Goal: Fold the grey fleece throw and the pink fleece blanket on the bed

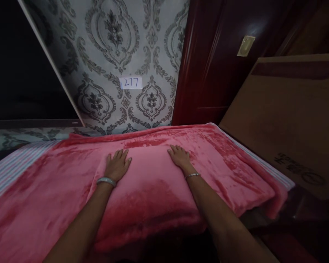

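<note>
A plush pink blanket (pixel 71 175) is spread over the surface in front of me. In the middle a raised, roughly rectangular folded section (pixel 148 171) of the same pink plush hangs down at its near edge. My left hand (pixel 117 164) lies flat on the far left corner of this section, fingers spread. On its far right corner rests my right hand (pixel 179 156), also flat with the fingers stretched out. Both palms face down and neither hand grips the fabric.
A striped cloth (pixel 22 160) shows under the blanket at the left. Behind stands patterned wallpaper with a paper label (pixel 131 83) reading 277. A dark screen (pixel 24 73) is at the left. To the right are a dark red door (pixel 205 65) and a large cardboard box (pixel 290 117).
</note>
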A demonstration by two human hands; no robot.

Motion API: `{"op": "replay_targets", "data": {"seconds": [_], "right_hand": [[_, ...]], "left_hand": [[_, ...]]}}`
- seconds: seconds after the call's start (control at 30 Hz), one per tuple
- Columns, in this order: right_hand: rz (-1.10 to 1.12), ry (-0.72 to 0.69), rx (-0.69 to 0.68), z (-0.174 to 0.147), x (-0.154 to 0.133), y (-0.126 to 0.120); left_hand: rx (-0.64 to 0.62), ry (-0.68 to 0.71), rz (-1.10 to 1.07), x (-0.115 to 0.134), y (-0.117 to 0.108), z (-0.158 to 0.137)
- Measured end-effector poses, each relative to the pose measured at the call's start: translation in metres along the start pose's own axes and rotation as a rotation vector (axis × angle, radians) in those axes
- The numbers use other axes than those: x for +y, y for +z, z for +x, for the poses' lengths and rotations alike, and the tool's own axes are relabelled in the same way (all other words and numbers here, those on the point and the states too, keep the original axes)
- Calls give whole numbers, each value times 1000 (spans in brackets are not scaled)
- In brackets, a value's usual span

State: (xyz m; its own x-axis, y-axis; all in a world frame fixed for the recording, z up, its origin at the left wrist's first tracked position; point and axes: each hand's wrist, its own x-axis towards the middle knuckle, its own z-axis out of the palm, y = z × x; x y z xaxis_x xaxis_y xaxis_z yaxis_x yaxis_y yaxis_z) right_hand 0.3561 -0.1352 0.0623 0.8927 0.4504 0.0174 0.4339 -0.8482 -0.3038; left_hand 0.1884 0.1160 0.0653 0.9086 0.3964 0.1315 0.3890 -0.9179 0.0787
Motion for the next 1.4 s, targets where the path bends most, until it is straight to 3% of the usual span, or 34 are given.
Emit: {"op": "replay_targets", "data": {"seconds": [0.23,0.33,0.43,0.53,0.67,0.8,0.93,1.07,1.23,1.4], "right_hand": [[13,60,-17,0,10,9],[19,72,-60,-3,7,-2],[-15,69,-52,-12,-7,-19],[-89,-60,12,-37,-31,-25],[-125,-326,-70,-90,-59,-4],[-143,-415,-77,-119,-61,19],[-168,-380,-68,-113,-42,17],[-127,-270,-38,-99,6,16],[182,-168,12,-84,72,35],[460,-286,67,-92,109,42]], "left_hand": [[-56,-363,-102,-18,-12,6],[-85,-415,-180,-26,-24,3],[-25,-405,-156,-17,-38,-7],[39,-305,-106,5,-43,-31],[-33,88,-77,28,-29,-79],[-82,65,-8,19,-14,-104],[-107,-23,14,-6,-11,-102],[-123,-76,-90,-30,-6,-102],[-82,16,-294,-59,7,-101],[8,109,-526,-94,7,-119]]}}
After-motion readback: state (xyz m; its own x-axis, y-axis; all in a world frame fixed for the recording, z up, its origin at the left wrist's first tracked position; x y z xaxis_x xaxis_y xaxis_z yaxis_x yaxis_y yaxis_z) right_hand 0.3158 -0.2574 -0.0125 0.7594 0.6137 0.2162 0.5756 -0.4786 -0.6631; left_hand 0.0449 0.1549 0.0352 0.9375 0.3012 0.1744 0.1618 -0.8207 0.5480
